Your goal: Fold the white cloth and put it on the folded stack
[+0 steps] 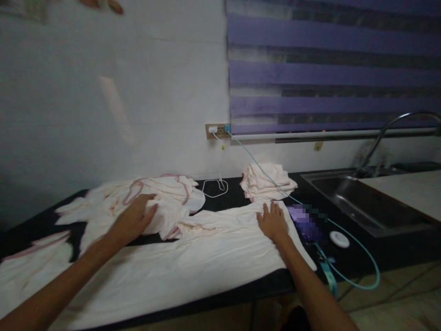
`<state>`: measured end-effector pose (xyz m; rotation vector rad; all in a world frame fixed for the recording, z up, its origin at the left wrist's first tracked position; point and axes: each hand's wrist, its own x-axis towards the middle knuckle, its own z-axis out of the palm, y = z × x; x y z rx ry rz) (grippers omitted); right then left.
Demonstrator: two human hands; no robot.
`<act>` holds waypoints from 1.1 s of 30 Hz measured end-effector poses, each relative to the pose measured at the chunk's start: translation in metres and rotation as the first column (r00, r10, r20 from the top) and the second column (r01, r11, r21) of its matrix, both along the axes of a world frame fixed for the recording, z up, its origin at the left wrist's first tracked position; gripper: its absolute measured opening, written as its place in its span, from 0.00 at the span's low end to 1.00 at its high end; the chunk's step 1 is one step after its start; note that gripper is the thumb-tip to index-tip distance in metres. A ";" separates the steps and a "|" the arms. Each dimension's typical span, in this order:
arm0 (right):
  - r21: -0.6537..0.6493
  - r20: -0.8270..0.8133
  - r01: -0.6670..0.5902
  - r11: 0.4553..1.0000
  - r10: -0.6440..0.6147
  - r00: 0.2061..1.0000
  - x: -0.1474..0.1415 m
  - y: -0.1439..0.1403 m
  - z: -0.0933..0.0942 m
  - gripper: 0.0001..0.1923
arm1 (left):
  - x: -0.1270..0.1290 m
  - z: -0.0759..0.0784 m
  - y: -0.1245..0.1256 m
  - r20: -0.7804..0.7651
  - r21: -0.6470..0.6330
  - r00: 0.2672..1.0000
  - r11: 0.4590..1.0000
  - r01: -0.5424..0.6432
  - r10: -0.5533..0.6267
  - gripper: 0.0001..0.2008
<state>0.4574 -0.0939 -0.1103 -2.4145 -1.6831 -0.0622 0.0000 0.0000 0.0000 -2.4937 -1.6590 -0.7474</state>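
A long cream cloth [213, 250] with a few wrinkles lies spread along the dark counter. My right hand [274, 224] rests on it near its right end, fingers spread and flat. Further left, my left hand [138, 215] is over a rumpled heap of cream cloth with pink edging [165, 191]; its thumb and fingers are apart. Whether the left fingertips touch the heap I cannot tell. Behind my right hand sits a folded stack of cream cloth [265, 179] with pink edges.
Right of the long cloth lie a purple phone-like object [306, 224], partly pixelated, and a round white item [339, 239]. A teal cable [375, 271] loops from the wall socket [217, 131] over the stack. A metal sink [344, 197] with a tall tap [382, 131] stands beyond.
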 end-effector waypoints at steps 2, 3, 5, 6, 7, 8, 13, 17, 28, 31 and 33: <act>0.004 -0.018 -0.006 1.000 0.006 1.000 -0.001 -0.002 0.002 0.36 | 0.061 -0.005 0.012 0.025 -0.133 0.994 0.985 0.105 -0.103 0.28; 0.002 -0.029 -0.011 1.000 0.011 1.000 -0.001 -0.003 0.003 0.36 | 0.092 -0.008 0.017 0.017 -0.178 0.992 0.976 0.129 -0.128 0.28; 0.000 -0.049 -0.017 1.000 0.017 0.999 -0.002 -0.005 0.005 0.36 | 0.148 -0.016 0.026 0.006 -0.270 0.978 0.942 0.201 -0.206 0.26; 0.004 -0.055 -0.018 1.000 0.018 0.998 -0.002 -0.005 0.005 0.35 | 0.172 -0.020 0.029 0.015 -0.321 0.970 0.918 0.233 -0.241 0.24; 0.010 -0.058 -0.019 1.000 0.020 0.998 -0.002 -0.006 0.006 0.35 | 0.192 -0.024 0.033 0.033 -0.373 0.967 0.895 0.246 -0.252 0.24; 0.017 -0.060 -0.020 1.000 0.021 0.998 -0.002 -0.006 0.006 0.35 | 0.210 -0.028 0.035 0.051 -0.417 0.963 0.870 0.262 -0.265 0.23; 0.036 -0.074 -0.016 0.999 0.018 0.997 -0.001 -0.004 0.005 0.35 | 0.254 -0.034 0.040 0.251 -0.628 0.901 0.649 0.429 -0.354 0.25; 0.047 -0.090 -0.015 0.999 0.019 0.996 0.000 -0.004 0.005 0.35 | 0.257 -0.017 0.042 0.461 -0.652 0.832 0.520 0.553 -0.307 0.35; 0.138 -0.110 -0.020 0.990 0.035 0.993 0.000 -0.005 0.002 0.31 | 0.198 0.073 0.066 0.232 -0.868 0.960 0.411 0.278 -0.158 0.20; 0.171 -0.107 -0.017 0.985 0.036 0.994 0.001 -0.003 -0.001 0.31 | 0.179 0.105 0.066 0.283 -0.857 0.937 0.386 0.342 -0.203 0.20; 0.195 -0.102 -0.018 0.981 0.039 0.994 0.001 -0.003 -0.002 0.31 | 0.169 0.122 0.064 0.306 -0.854 0.918 0.352 0.382 -0.253 0.20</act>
